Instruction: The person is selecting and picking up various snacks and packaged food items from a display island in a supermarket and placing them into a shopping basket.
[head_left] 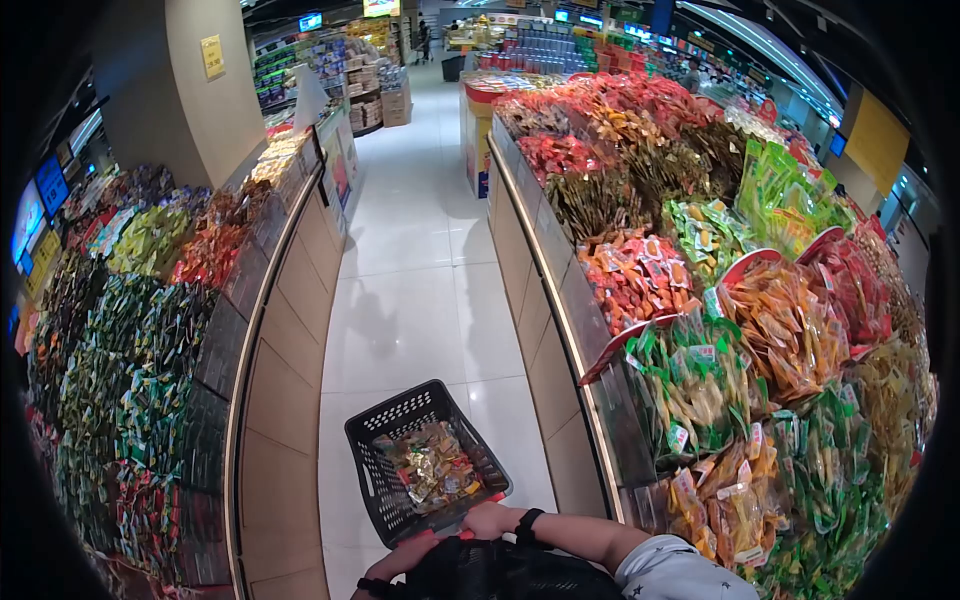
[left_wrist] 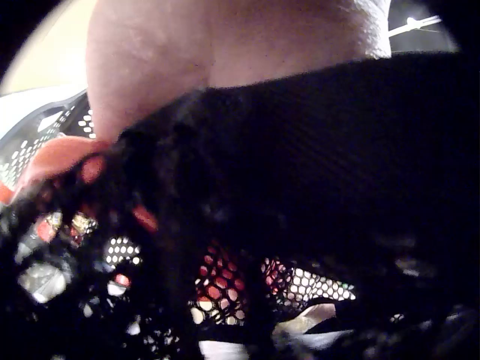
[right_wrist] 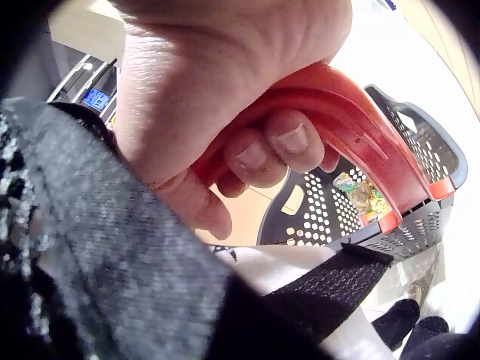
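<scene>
A black shopping basket (head_left: 365, 475) with perforated sides is in front of the body in the head view, several small shiny packets (head_left: 437, 465) in its bottom. My right hand (right_wrist: 232, 90) curls its fingers round the red basket handle (right_wrist: 367, 139), as the right wrist view shows. Beside it, at the near edge of the basket, my left hand (head_left: 408, 553) grips the same red handle. Black mesh fabric (left_wrist: 300, 172) hides most of that grip in the left wrist view. Both wrists wear black bands.
A tiled aisle floor (head_left: 400, 320) runs ahead between two wooden-sided displays. Packaged snacks (head_left: 160, 360) fill the left one; bright bagged snacks (head_left: 690, 385) are heaped on the right. A pillar (head_left: 215, 100) stands at left, with cartons (head_left: 395, 105) farther along.
</scene>
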